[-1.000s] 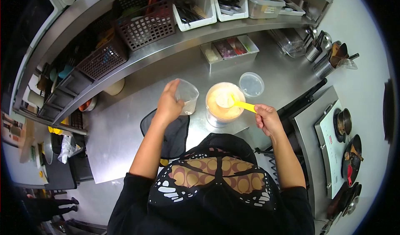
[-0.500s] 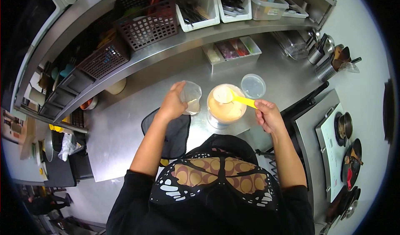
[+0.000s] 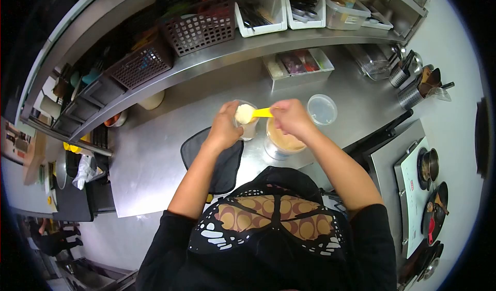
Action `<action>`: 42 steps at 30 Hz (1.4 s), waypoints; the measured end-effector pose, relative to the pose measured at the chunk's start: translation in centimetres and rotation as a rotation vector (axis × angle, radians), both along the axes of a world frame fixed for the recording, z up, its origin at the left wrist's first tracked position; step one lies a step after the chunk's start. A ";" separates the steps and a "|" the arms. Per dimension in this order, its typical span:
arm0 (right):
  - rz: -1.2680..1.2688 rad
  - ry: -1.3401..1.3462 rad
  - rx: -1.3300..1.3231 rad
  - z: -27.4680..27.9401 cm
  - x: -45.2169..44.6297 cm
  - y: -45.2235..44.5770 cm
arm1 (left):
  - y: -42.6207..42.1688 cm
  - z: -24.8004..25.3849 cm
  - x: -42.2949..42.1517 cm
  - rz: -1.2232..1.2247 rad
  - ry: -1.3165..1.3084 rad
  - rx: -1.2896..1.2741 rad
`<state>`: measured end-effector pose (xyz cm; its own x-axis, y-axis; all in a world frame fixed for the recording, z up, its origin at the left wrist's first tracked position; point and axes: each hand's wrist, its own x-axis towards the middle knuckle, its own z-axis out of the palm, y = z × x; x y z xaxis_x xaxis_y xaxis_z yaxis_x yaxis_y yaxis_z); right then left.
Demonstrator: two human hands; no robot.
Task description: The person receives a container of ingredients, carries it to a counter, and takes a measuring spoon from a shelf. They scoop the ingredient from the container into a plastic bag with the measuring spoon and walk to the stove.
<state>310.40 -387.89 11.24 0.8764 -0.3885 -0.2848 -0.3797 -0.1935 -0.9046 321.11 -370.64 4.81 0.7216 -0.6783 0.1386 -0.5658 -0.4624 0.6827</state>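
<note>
My left hand (image 3: 225, 127) is wrapped round a clear plastic cup (image 3: 248, 131) above the steel counter. In my right hand (image 3: 290, 118) is the handle of a yellow scoop (image 3: 262, 113), its bowl heaped with pale powder (image 3: 244, 114) over the cup's mouth. Below my right hand stands a clear tub (image 3: 280, 149) of beige powder, partly hidden by the hand and forearm. A round clear lid (image 3: 322, 109) lies to the right of the tub. Left of the tub, a dark cloth (image 3: 212, 161) lies on the counter.
A divided container (image 3: 301, 79) stands behind the tub. Brown baskets (image 3: 200, 30) and white bins (image 3: 262, 25) line the shelf. At right are utensil holders (image 3: 410, 96) and a stove (image 3: 412, 185) with pans. A person (image 3: 53, 239) is at the far lower left.
My right hand has moved left, carrying the heaped scoop from above the tub to above the cup. My left hand still holds the cup. The view has shifted slightly.
</note>
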 end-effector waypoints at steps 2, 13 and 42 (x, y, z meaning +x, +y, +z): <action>0.223 -0.081 -0.465 -2.4 2.0 1.8 | 0.2 0.3 -0.3 0.008 0.056 -0.033; 0.861 -0.498 -1.372 -4.7 2.3 3.9 | 3.1 -1.7 -0.7 0.119 -0.001 -0.058; -0.080 -0.183 -0.152 0.9 -3.2 -0.1 | 2.0 -1.1 0.6 0.130 0.060 -0.049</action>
<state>307.20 -387.98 12.15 0.8725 -0.4853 -0.0571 -0.2320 -0.3085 -0.9225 321.66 -368.68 3.75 0.8111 -0.5717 0.1237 -0.4609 -0.4944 0.7370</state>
